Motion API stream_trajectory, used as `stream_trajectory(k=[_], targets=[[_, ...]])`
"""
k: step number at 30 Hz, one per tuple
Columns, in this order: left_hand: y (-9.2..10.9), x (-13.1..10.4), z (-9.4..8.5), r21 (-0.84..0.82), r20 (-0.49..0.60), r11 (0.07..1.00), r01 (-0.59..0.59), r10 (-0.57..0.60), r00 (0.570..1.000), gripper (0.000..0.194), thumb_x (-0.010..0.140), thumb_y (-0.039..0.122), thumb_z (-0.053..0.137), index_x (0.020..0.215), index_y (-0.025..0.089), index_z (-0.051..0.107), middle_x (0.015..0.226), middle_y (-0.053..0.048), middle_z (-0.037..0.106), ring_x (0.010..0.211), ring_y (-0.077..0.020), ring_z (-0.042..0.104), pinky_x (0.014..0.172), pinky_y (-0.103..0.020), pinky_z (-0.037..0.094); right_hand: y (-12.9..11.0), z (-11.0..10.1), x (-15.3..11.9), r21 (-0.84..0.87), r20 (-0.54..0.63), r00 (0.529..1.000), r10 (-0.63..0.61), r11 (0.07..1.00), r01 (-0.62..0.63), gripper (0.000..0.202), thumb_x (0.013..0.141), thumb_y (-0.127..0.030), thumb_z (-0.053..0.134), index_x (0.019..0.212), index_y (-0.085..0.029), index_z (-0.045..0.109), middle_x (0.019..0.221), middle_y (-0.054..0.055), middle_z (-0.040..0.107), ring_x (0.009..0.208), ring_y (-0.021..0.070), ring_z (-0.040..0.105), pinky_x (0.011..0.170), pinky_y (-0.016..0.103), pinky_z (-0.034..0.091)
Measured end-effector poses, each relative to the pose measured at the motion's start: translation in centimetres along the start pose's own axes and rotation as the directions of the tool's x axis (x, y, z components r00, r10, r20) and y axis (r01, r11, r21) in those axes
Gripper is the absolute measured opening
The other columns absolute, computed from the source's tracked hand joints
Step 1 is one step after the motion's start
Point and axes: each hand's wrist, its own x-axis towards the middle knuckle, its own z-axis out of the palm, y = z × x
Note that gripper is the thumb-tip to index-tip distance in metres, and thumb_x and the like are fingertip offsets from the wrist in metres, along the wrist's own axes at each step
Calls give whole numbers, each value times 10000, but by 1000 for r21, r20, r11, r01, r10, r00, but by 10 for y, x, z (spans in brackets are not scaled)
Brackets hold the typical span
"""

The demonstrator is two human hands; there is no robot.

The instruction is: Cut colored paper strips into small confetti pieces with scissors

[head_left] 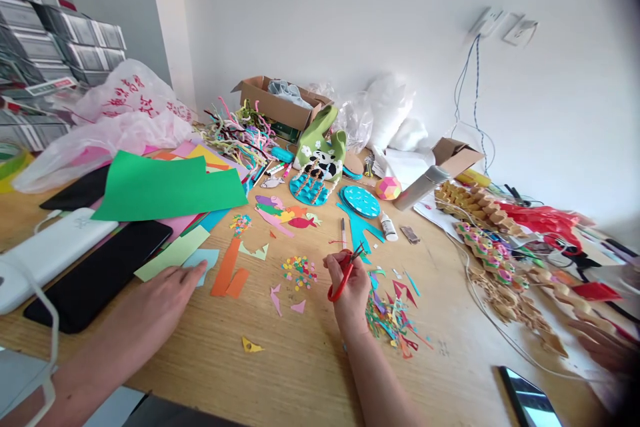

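My left hand (173,290) rests at the left with its fingers stretched over a light blue paper piece (209,260), beside a pale green sheet (170,255). In my right hand (350,290) are red-handled scissors (342,280), held above the table with the blades pointing up and slightly apart. Between the hands lie orange strips (227,267), colourful paper dots (300,271) and pink scraps (276,300). A heap of paper clippings (393,320) sits to the right of my right hand. Colourful paper fish (300,219) lie farther back.
A green sheet (170,187), black case (100,280) and white power bank (50,257) are at the left. A glue bottle (389,227) and grey cylinder (421,187) stand behind. At the right are a phone (531,399), a cable and another person's hand (603,347).
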Motion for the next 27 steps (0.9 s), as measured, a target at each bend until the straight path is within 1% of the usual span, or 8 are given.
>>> stream_trajectory(k=[3, 5, 8, 10, 13, 21, 24, 27], targets=[[3, -2, -13, -121, -145, 983, 138, -155, 977, 476, 821, 175, 309, 1228, 157, 556, 889, -110, 693, 829, -273, 643, 802, -413, 475, 1, 0, 0, 15, 3, 1000, 2, 1000, -2, 212, 763, -343, 643, 743, -181, 509, 696, -2, 554, 653, 145, 533, 604, 264, 422], [9, 0, -24, -316, -287, 918, 241, -335, 898, 418, 823, 283, 407, 1190, 177, 577, 955, -101, 695, 848, -269, 647, 833, -391, 467, -1, 0, 0, 23, 11, 1000, -2, 1000, 2, 211, 768, -343, 644, 742, -181, 511, 698, -2, 553, 659, 146, 536, 619, 270, 431], [26, 13, -34, -799, -127, 560, 218, -512, 850, 386, 755, 367, 569, 1101, 199, 603, 997, -66, 701, 844, -242, 661, 791, -325, 497, -8, 0, -2, 65, 66, 998, 8, 998, -12, 204, 780, -348, 639, 744, -184, 523, 708, 5, 571, 685, 156, 556, 665, 286, 450], [41, 28, -35, -961, 91, 209, 180, -376, 922, 373, 738, 363, 610, 1066, 185, 607, 972, -66, 710, 869, -233, 661, 774, -313, 509, -15, 0, -5, 120, 161, 987, 23, 992, -43, 205, 786, -372, 632, 783, -182, 554, 755, 28, 606, 731, 175, 583, 713, 309, 462], [67, 54, -32, -983, 181, -69, 170, -213, 960, 362, 681, 282, 663, 1021, 162, 631, 948, -68, 717, 890, -231, 654, 779, -319, 508, -22, -1, -9, 245, 349, 937, -5, 966, -86, 337, 743, -472, 650, 909, -190, 569, 877, 65, 637, 795, 204, 600, 749, 336, 465], [112, 93, -29, -907, 277, -310, 285, 70, 958, 382, 678, 284, 706, 1021, 130, 643, 942, -106, 712, 773, -224, 666, 680, -323, 529, -19, -3, -3, 263, 319, 944, 90, 948, -179, 243, 697, -339, 720, 773, -185, 548, 656, -27, 530, 595, 116, 476, 582, 238, 391], [113, 107, -27, -756, 410, -501, 422, 139, 901, 463, 755, 473, 608, 1069, 133, 616, 927, -138, 709, 728, -251, 676, 570, -328, 531, -20, -7, 2, 276, 275, 958, 78, 948, -157, 223, 703, -325, 708, 787, -188, 553, 681, -18, 544, 636, 134, 500, 609, 251, 401], [111, 118, -20, -585, 490, -540, 605, 359, 795, 606, 775, 615, 485, 1096, 115, 604, 910, -174, 707, 702, -274, 687, 511, -303, 515, -20, -10, 5, 288, 259, 964, 67, 947, -144, 204, 711, -308, 697, 796, -195, 550, 666, -27, 526, 652, 139, 507, 620, 253, 401]])
